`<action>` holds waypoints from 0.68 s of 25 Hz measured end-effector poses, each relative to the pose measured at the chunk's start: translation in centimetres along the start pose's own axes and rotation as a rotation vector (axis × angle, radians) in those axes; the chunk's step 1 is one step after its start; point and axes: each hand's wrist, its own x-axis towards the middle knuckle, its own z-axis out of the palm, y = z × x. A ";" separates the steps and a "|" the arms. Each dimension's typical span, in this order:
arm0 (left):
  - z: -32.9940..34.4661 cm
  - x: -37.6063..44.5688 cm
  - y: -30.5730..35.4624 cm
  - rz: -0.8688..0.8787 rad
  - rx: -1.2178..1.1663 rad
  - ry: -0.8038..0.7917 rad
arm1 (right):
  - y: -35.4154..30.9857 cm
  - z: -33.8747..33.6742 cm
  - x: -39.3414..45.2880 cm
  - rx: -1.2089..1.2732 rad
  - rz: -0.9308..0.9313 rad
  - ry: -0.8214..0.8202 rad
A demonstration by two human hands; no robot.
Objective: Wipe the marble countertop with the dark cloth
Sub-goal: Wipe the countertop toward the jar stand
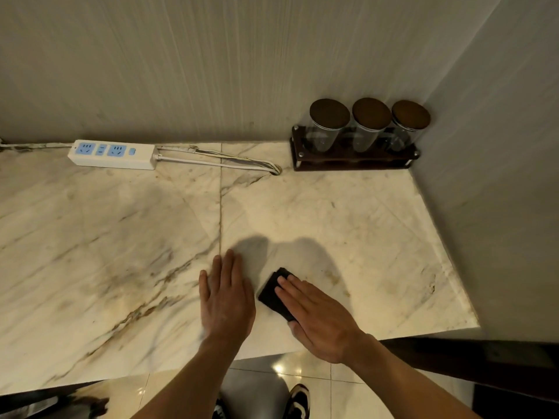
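The marble countertop (348, 213) is pale with brown veins and a seam running front to back. A small dark folded cloth (270, 293) lies on it near the front edge. My right hand (320, 316) rests flat on top of the cloth, fingers stretched out, covering its right part. My left hand (227, 294) lies flat on the bare marble just left of the cloth, fingers together, holding nothing.
A white power strip (113, 154) with blue sockets and its cable (217, 161) lie along the back wall. A dark rack with three lidded glass jars (363, 134) stands in the back right corner. A wall bounds the counter's right side. Tiled floor and a shoe show below.
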 end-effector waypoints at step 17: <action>-0.1 0.4 0.4 -0.041 0.122 -0.046 | 6.5 -2.6 9.3 0.024 -0.042 0.016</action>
